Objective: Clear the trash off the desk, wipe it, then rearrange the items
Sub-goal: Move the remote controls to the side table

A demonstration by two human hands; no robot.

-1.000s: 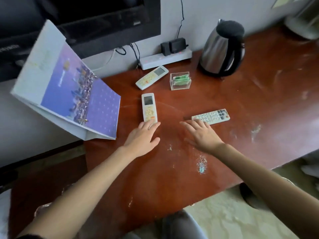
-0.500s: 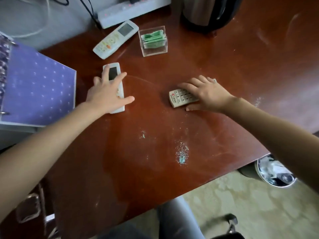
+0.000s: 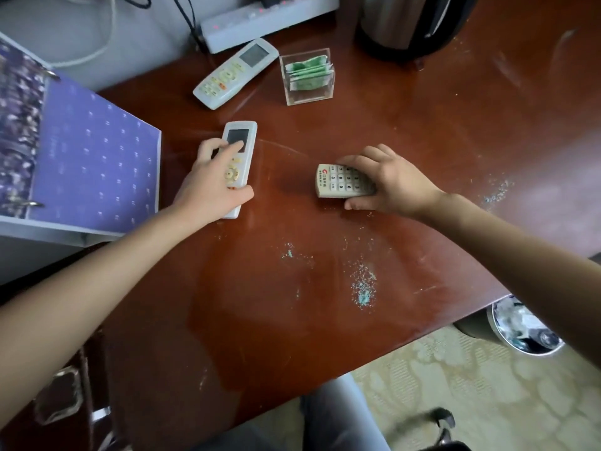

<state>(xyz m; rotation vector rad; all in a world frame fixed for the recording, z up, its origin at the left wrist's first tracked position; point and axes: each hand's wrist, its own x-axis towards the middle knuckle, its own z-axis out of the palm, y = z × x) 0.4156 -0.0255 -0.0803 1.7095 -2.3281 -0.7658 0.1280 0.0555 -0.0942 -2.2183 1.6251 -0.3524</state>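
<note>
Gripping a white air-conditioner remote (image 3: 242, 148) in the left hand (image 3: 211, 187), index finger on its screen, thumb against its side, down on the desk (image 3: 292, 336) in front-left of the clear sachet box (image 3: 307, 76). Clasping a keypad remote (image 3: 341, 182) in the right hand (image 3: 395, 180), fingers curled round it, in front of that box. Green crumbs (image 3: 362, 288) farther forward.

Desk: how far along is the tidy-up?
Done: no loose trash shows on the desk; the bin holds waste. In hand: left hand grips the screen remote, right hand grips the keypad remote, so rearranging. Left: blue-green specks suggest wiping is unfinished; the far remote and clear box lie untouched.
</note>
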